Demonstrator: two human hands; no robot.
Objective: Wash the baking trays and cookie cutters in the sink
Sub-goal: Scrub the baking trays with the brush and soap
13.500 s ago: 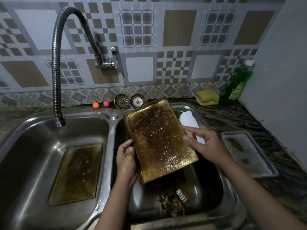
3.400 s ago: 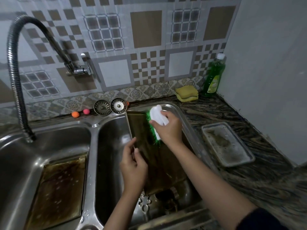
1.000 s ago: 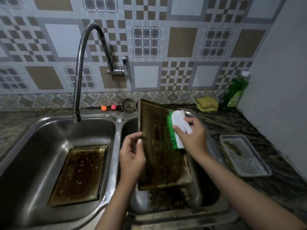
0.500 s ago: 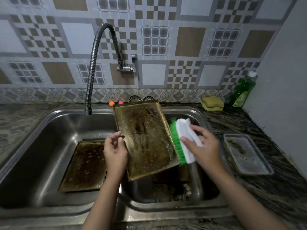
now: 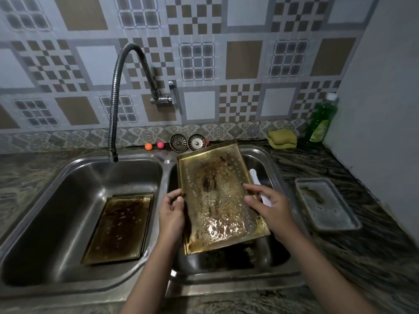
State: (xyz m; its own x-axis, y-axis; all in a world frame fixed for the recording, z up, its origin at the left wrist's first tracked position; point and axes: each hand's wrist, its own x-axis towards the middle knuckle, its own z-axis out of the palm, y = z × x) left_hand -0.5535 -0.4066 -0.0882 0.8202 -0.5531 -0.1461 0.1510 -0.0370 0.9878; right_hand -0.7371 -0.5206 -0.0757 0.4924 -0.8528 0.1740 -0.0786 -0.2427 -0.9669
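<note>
Insp. note, sink stn. Gold baking tray (image 5: 217, 196) sat at frame centre, tilted over the R basin (image 5: 260, 164) of the double sink, near end lower. My left hand (image 5: 172, 214) gripped its L long edge, thumb on the inner face. My right hand (image 5: 269, 207) lay at the R long edge w/ fingers fairly straight over the rim; couldn't tell if it pinched or only steadied. White scrub brush (image 5: 258, 182) lay behind that hand, partly hidden.

Handling, my judgement: tray was thin stiff metal, light, not fragile. Surface was wet, beaded w/ suds, w/ brown baked-on residue, so slippery. Best hold: both long rims near mid-length, thumbs inside the lip, not the flat face.

2nd dirty tray (image 5: 120, 225) lay flat in the L basin, lower left. 3rd tray (image 5: 326, 205), grey, sat on the counter at right. Cutters under the tray: too dark to confirm. Washing judged partway; stains remained.
</note>
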